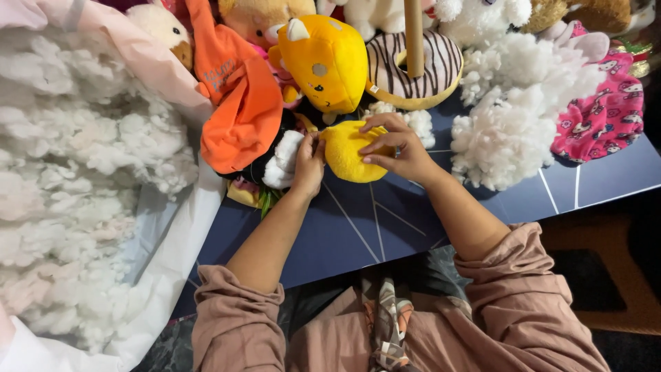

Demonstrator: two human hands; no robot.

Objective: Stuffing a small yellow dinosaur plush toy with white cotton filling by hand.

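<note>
Rolled pink sleeves (509, 289) sit closest to us. Beyond them, both our hands close on a yellow plush piece (348, 155) resting on the dark blue bench (344, 234). Our left hand (308, 165) pinches its near-side edge; our right hand (396, 148) spreads its fingers over the top. We judge it best to keep the left grip firm, with loose white stuffing (509, 124) lying just right of the grip.

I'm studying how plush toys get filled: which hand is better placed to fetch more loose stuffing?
Probably the left hand: the big stuffing heap lies on its side, while the right hand grips the yellow plush piece.
</note>
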